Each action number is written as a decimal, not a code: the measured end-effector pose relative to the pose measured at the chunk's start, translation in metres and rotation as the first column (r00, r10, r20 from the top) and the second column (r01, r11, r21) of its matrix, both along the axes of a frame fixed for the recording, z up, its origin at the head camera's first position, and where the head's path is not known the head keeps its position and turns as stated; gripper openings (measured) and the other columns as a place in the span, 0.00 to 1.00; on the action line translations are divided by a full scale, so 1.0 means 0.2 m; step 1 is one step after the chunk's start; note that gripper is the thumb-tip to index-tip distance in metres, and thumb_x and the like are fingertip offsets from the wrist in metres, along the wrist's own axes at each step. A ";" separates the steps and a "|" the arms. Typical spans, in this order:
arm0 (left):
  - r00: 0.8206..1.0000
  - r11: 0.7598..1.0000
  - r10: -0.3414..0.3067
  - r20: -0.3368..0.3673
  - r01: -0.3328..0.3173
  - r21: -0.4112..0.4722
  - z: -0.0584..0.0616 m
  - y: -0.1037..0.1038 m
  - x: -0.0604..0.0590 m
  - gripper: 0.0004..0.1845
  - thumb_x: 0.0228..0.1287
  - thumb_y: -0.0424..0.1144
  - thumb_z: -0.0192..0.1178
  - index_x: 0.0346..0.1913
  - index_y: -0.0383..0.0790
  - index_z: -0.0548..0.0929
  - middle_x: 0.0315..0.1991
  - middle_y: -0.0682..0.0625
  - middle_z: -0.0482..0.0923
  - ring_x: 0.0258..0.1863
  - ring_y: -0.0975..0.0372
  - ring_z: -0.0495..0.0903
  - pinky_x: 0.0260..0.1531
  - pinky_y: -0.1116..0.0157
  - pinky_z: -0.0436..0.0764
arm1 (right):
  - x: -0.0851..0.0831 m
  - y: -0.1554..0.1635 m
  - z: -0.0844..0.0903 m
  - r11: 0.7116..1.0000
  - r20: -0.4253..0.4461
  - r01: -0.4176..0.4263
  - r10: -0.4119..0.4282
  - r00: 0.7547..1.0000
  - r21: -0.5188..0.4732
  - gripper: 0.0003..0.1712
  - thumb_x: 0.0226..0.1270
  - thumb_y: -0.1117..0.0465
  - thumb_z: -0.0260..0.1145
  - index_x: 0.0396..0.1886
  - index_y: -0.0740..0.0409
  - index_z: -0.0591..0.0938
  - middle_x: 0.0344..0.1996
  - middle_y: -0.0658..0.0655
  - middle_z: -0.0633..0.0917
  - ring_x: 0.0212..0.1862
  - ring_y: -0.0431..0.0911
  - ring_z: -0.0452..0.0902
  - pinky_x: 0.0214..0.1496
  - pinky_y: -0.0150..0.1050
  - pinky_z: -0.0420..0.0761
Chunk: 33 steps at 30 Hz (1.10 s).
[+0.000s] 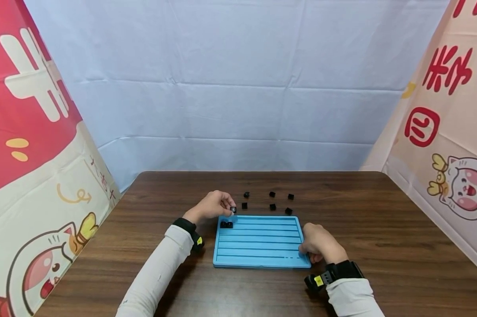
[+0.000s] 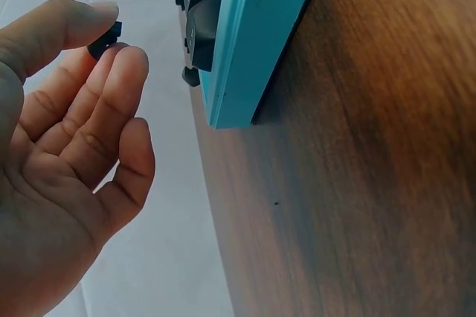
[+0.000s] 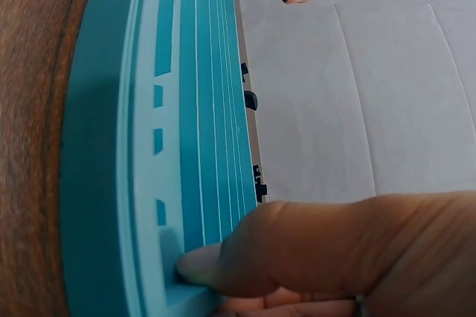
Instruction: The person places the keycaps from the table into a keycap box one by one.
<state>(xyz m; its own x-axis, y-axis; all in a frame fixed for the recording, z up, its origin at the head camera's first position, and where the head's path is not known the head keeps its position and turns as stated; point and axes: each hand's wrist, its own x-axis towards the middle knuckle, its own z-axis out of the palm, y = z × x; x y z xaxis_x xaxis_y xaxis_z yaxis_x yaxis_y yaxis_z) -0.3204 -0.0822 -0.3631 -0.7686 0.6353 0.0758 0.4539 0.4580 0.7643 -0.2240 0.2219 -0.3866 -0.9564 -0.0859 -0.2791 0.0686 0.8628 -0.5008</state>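
Observation:
My left hand (image 1: 214, 205) pinches a small black keycap (image 2: 104, 42) between thumb and fingertips, above the far left corner of a blue grooved tray (image 1: 262, 246). Two black keycaps (image 2: 202, 23) sit side by side at the left end of the tray's far groove. At the tray's near right corner, my right hand (image 1: 321, 242) grips the rim. Its thumb lies on the top face, as the right wrist view shows, while the other fingers are mostly hidden at the side.
Behind the tray, several loose black keycaps (image 1: 272, 207) lie scattered on the brown wooden table (image 1: 381, 220). A pale cloth (image 1: 238, 110) hangs beyond the table's far edge, and printed cloths hang at both sides.

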 end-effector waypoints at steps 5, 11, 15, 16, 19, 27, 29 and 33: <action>0.999 1.000 0.007 -0.033 -0.007 -0.015 -0.06 0.00 -0.04 0.06 0.54 0.26 0.65 0.37 0.30 0.81 0.29 0.47 0.79 0.30 0.57 0.77 0.30 0.66 0.78 | 0.00 0.00 0.00 1.000 0.003 -0.002 0.002 1.000 0.001 0.07 0.53 0.73 0.64 0.18 0.65 0.77 0.07 0.57 0.75 0.10 0.43 0.72 0.13 0.33 0.74; 0.998 0.999 0.005 -0.064 -0.007 -0.039 -0.13 0.00 -0.09 0.05 0.54 0.29 0.66 0.33 0.38 0.82 0.27 0.53 0.79 0.28 0.62 0.78 0.30 0.65 0.78 | 0.00 0.00 -0.01 1.000 -0.008 -0.004 0.004 1.000 -0.003 0.08 0.52 0.73 0.64 0.17 0.65 0.77 0.06 0.56 0.75 0.10 0.44 0.72 0.12 0.34 0.74; 0.997 0.997 -0.016 -0.075 0.010 -0.076 -0.15 0.00 -0.09 0.04 0.55 0.29 0.65 0.34 0.39 0.83 0.27 0.54 0.79 0.28 0.63 0.78 0.30 0.65 0.79 | 0.00 0.00 -0.01 1.000 -0.007 -0.001 0.001 1.000 0.001 0.06 0.52 0.73 0.64 0.19 0.67 0.77 0.06 0.57 0.75 0.10 0.44 0.72 0.12 0.34 0.74; 0.996 0.996 -0.021 -0.083 0.014 -0.089 -0.15 0.00 -0.09 0.05 0.55 0.30 0.65 0.35 0.39 0.84 0.27 0.54 0.79 0.29 0.63 0.78 0.30 0.66 0.79 | 0.00 0.00 -0.01 1.000 -0.006 0.000 0.000 1.000 0.001 0.05 0.52 0.73 0.64 0.20 0.67 0.77 0.07 0.57 0.75 0.10 0.44 0.72 0.12 0.34 0.74; 0.993 0.990 -0.045 -0.112 0.029 -0.139 -0.15 0.01 -0.09 0.08 0.56 0.30 0.65 0.40 0.36 0.84 0.29 0.55 0.79 0.29 0.65 0.77 0.30 0.68 0.78 | -0.01 0.00 -0.01 1.000 -0.004 0.000 0.000 1.000 -0.003 0.04 0.52 0.73 0.64 0.22 0.67 0.77 0.07 0.57 0.75 0.10 0.44 0.72 0.12 0.34 0.74; 0.984 0.966 -0.105 -0.145 0.066 -0.250 -0.15 0.04 -0.06 0.09 0.57 0.30 0.63 0.42 0.36 0.85 0.31 0.55 0.79 0.30 0.65 0.75 0.31 0.68 0.76 | 0.00 0.00 -0.01 1.000 -0.015 -0.013 0.013 1.000 -0.007 0.06 0.52 0.73 0.64 0.19 0.66 0.77 0.06 0.57 0.75 0.10 0.44 0.72 0.13 0.34 0.75; 0.985 0.961 -0.105 -0.140 0.065 -0.269 -0.15 0.05 -0.06 0.09 0.57 0.30 0.63 0.42 0.36 0.84 0.31 0.54 0.78 0.30 0.65 0.75 0.31 0.67 0.76 | 0.00 0.01 -0.01 1.000 -0.021 -0.024 0.023 1.000 -0.012 0.07 0.52 0.73 0.64 0.18 0.65 0.77 0.06 0.57 0.75 0.10 0.44 0.72 0.13 0.35 0.75; 0.983 0.951 -0.108 -0.146 0.060 -0.305 -0.14 0.06 -0.04 0.09 0.56 0.29 0.63 0.42 0.36 0.83 0.31 0.53 0.77 0.31 0.64 0.75 0.32 0.66 0.76 | 0.00 0.01 -0.01 0.999 -0.032 -0.038 0.038 0.999 -0.015 0.09 0.53 0.73 0.64 0.16 0.64 0.77 0.06 0.57 0.75 0.10 0.45 0.72 0.12 0.35 0.74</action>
<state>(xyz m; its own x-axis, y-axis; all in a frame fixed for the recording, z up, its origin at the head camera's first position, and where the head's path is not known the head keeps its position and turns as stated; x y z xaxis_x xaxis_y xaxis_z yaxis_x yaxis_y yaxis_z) -0.3288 -0.0693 -0.3916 -0.7049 0.7093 -0.0099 0.6050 0.6084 0.5137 -0.2231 0.2240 -0.3878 -0.9607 -0.1264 -0.2473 0.0199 0.8567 -0.5154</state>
